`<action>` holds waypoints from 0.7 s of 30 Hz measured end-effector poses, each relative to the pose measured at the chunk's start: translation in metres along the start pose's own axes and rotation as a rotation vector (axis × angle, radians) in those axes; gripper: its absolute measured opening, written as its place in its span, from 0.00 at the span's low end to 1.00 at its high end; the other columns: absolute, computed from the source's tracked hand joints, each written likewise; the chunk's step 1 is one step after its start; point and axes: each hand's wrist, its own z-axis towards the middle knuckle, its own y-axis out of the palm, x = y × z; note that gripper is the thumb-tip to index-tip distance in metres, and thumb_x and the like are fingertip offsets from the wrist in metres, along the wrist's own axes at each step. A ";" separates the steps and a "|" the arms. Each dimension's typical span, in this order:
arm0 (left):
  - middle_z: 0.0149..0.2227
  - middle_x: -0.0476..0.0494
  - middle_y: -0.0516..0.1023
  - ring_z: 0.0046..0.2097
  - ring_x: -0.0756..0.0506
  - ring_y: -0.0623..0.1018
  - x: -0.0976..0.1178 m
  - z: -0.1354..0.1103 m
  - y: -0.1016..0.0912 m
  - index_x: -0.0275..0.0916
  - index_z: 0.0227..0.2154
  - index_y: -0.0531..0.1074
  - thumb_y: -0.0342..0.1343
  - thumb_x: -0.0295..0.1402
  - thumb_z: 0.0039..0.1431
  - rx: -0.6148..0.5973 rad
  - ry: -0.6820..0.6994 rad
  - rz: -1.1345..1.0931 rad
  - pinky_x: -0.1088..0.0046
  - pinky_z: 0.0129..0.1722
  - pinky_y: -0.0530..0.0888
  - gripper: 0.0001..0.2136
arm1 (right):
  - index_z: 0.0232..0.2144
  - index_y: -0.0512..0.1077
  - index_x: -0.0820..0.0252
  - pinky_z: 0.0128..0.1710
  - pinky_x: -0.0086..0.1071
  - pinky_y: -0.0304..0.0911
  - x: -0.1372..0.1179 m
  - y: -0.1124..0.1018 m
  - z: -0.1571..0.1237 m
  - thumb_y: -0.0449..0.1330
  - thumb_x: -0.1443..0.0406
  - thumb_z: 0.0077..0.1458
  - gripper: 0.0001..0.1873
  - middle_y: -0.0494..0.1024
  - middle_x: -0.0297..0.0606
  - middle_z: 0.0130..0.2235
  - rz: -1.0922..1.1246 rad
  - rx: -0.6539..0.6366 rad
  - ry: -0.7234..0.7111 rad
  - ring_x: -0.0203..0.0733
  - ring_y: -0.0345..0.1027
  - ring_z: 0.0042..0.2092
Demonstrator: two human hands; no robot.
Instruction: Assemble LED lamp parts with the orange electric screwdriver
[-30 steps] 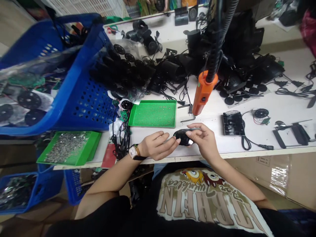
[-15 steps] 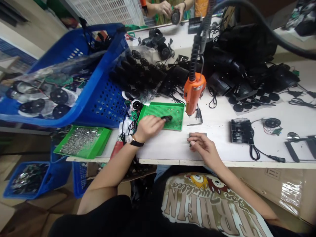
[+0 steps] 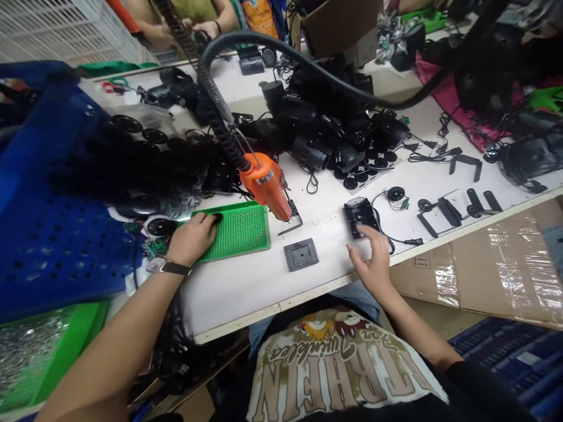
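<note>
My left hand (image 3: 193, 237) rests on the left end of a green perforated tray (image 3: 241, 231), fingers curled round a small black oval part (image 3: 216, 218). My right hand (image 3: 373, 264) is open with fingers spread. Its fingertips are at the near edge of a black square module (image 3: 360, 214) with a cable. A grey square plate (image 3: 301, 255) lies flat on the white table (image 3: 246, 287) between my hands, touched by neither. An orange electric screwdriver (image 3: 266, 184) hangs on a coiled cord just above the tray's right end.
A blue basket (image 3: 48, 246) fills the left, and a green tray of screws (image 3: 57, 351) sits below it. Black housings, discs and cables (image 3: 316, 135) are piled behind. Black brackets (image 3: 457, 208) lie at the right. Another person's hands (image 3: 202, 26) work at the far side.
My left hand carried the black oval part from the table's middle to the tray's left end. My right hand let go and moved right to the black module. The view swung right.
</note>
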 end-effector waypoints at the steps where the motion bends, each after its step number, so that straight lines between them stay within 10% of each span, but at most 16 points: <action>1: 0.47 0.33 0.75 0.43 0.37 0.76 0.002 -0.001 -0.002 0.33 0.54 0.74 0.45 0.35 0.69 -0.020 -0.018 -0.021 0.64 0.40 0.70 0.19 | 0.59 0.68 0.57 0.60 0.54 0.64 0.010 0.000 0.002 0.63 0.58 0.61 0.25 0.76 0.50 0.57 -0.073 0.038 -0.002 0.55 0.68 0.60; 15: 0.52 0.34 0.72 0.44 0.39 0.77 0.002 0.006 -0.026 0.27 0.59 0.70 0.51 0.19 0.55 -0.122 -0.013 -0.133 0.54 0.51 0.77 0.27 | 0.70 0.51 0.54 0.64 0.63 0.57 0.052 0.022 0.015 0.63 0.48 0.56 0.46 0.62 0.54 0.68 -0.290 -0.023 0.195 0.65 0.58 0.67; 21: 0.54 0.34 0.72 0.45 0.37 0.78 0.052 -0.030 -0.076 0.35 0.62 0.70 0.59 0.37 0.62 0.092 -0.002 -0.385 0.47 0.53 0.76 0.26 | 0.67 0.57 0.56 0.63 0.62 0.59 0.052 0.011 0.016 0.66 0.48 0.55 0.44 0.70 0.53 0.63 -0.173 0.044 0.149 0.62 0.64 0.63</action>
